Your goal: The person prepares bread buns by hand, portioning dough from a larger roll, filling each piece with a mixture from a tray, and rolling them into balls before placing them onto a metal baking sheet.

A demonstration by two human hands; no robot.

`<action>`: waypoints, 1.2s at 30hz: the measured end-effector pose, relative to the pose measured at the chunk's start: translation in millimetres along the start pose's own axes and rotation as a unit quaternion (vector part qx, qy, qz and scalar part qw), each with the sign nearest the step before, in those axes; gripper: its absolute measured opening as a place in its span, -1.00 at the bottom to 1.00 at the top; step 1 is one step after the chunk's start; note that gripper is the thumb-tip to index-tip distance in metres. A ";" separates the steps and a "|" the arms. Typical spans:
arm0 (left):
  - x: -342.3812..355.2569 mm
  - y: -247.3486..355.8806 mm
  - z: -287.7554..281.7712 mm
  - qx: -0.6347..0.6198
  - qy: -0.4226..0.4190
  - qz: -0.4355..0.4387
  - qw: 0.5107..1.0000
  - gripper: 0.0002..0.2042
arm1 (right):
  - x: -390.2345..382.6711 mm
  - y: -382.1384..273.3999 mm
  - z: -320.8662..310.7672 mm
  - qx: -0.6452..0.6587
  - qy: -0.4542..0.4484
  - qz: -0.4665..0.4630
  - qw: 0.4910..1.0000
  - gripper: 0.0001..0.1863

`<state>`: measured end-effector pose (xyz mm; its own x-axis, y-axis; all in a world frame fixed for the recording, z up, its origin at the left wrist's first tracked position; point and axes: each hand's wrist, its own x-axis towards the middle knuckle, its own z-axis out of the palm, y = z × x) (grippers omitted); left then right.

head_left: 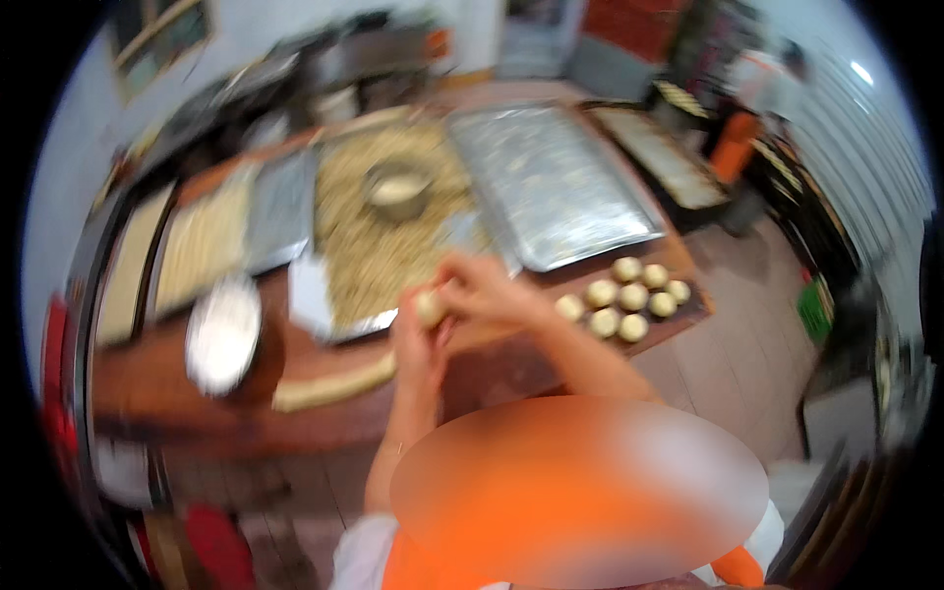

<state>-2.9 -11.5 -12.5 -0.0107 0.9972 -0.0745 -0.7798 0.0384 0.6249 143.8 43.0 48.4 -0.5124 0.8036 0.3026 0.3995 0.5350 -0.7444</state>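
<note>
A pale round dough ball is held up over the near part of the wooden table. My left hand is closed around it from below and the left. With bent fingers gathered at its upper right side, my right hand grips the same ball. A long dough roll lies on the table to the left of my left forearm. To the right of my right forearm several finished-looking round dough balls sit in a cluster near the table corner. Motion blur softens the fingers.
Beyond my hands lies a tray of crumbly yellowish filling, with a metal bowl on it. A shiny silver tray stands right of it. A white-filled bowl is at left. Another person stands at far right.
</note>
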 end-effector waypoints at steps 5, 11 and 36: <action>-27.5 28.4 23.6 -0.100 -0.081 -0.029 0.991 -0.56 | -9.6 -31.2 -23.4 0.107 -0.024 0.085 0.990 -0.84; -15.0 28.4 -1.3 -0.001 -0.150 0.011 0.989 -0.56 | 0.1 -43.4 -12.2 0.030 -0.064 -0.003 0.997 -0.84; -21.0 26.1 -3.7 0.223 -0.060 -0.002 0.973 -0.49 | -9.3 -59.0 -10.9 -0.056 -0.109 -0.094 0.988 -0.88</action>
<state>-25.3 -31.7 2.5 0.0854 0.9963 -0.0034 -0.4298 0.0400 0.9020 133.3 6.8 96.0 -0.7331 0.6177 0.2846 0.3570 0.7056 -0.6121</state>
